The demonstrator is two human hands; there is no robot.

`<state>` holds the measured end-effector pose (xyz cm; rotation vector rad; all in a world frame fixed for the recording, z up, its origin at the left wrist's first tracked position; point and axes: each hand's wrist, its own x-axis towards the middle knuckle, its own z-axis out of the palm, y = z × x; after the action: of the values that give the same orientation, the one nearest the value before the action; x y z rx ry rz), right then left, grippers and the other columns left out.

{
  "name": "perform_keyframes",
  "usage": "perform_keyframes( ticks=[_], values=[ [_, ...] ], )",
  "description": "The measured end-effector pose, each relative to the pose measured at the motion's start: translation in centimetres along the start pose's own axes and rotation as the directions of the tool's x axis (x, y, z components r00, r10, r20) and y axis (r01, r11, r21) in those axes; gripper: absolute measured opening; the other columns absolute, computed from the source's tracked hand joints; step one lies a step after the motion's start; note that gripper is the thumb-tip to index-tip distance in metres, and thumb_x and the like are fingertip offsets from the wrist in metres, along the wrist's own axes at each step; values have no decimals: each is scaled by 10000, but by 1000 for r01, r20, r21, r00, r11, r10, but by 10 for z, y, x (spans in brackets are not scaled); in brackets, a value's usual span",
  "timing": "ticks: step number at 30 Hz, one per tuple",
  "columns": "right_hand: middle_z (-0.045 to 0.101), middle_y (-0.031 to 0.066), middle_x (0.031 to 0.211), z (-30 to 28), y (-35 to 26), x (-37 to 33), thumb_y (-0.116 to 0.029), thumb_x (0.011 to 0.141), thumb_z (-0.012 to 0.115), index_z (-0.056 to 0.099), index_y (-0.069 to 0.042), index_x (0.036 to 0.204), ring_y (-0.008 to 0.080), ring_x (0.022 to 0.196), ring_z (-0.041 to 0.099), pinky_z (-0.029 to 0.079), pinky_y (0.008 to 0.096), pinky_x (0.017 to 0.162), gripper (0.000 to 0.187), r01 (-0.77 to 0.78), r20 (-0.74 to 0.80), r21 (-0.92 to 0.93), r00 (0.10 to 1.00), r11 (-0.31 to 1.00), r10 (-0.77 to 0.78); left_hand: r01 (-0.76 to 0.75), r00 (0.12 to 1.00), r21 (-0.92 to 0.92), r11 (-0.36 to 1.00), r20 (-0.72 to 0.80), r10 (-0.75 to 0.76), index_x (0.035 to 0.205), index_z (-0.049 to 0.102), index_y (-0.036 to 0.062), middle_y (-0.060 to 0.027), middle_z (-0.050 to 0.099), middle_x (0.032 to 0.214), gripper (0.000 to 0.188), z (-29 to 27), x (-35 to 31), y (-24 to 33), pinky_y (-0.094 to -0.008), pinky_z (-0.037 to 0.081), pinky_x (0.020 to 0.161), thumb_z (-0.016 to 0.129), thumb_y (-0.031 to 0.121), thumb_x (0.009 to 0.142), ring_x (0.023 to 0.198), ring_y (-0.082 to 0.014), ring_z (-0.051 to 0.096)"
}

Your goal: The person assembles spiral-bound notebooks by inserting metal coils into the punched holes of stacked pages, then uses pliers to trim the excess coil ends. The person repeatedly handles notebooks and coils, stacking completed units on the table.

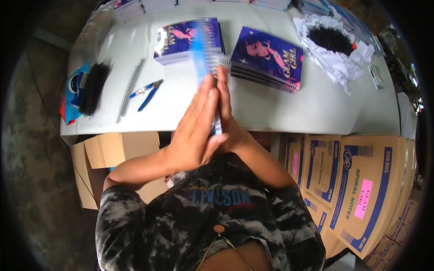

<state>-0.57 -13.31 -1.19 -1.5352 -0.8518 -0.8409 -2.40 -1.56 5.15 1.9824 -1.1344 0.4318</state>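
Between my flat palms a spiral notebook (202, 52) stands on edge, its far part smeared by motion and its near part mostly hidden. My left hand (192, 126) presses its left side with fingers stretched forward. From the other side my right hand (229, 119) presses against it, partly covered by the left. Just beyond lies one stack of purple-covered spiral notebooks (169, 38). A second notebook stack (264, 58), its wire coils facing me, is to the right of my fingertips.
Left on the white table (181, 106) are blue-handled pliers (149, 95), a loose wire coil (131, 90) and a bundle of black coils (95, 89). Crumpled paper (341, 74) holds a black tangled heap (332, 39) at right. Cardboard boxes (361, 198) stand below the table edge.
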Motion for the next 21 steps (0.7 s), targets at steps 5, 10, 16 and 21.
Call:
perform_keyframes(
  ticks=[5,10,16,21],
  values=[
    [586,129,961,-46,-38,63,-314,873,521,575,-22,1111,276,880,550,387,413,834,380,-265,164,-300,932,916,323,507,834,-294,811,-72,-547,1054,604,-41,-118,662,900,222,-57,20,5,-245,478,770,575,65,861,849,-131,610],
    [647,98,733,-41,-10,43,-23,758,680,617,19,867,83,696,593,464,241,605,133,-750,98,225,653,622,751,619,716,-653,436,242,-655,957,642,-19,-36,656,868,168,-37,25,-48,-205,468,719,641,92,832,775,-69,580],
    [603,79,724,-27,-10,32,36,631,728,562,6,774,129,638,593,470,269,579,221,-745,-123,19,660,667,741,604,797,-584,542,426,-428,922,605,19,-1,600,807,107,-34,40,-78,-213,446,691,604,5,815,746,-58,543],
    [576,34,768,-44,-14,35,5,700,705,550,-11,888,123,707,567,462,282,614,245,-596,-261,-27,779,802,570,550,814,-425,719,468,-345,1002,586,32,-10,562,869,232,-40,67,-69,-228,423,731,668,105,798,791,-64,504]
  ],
)
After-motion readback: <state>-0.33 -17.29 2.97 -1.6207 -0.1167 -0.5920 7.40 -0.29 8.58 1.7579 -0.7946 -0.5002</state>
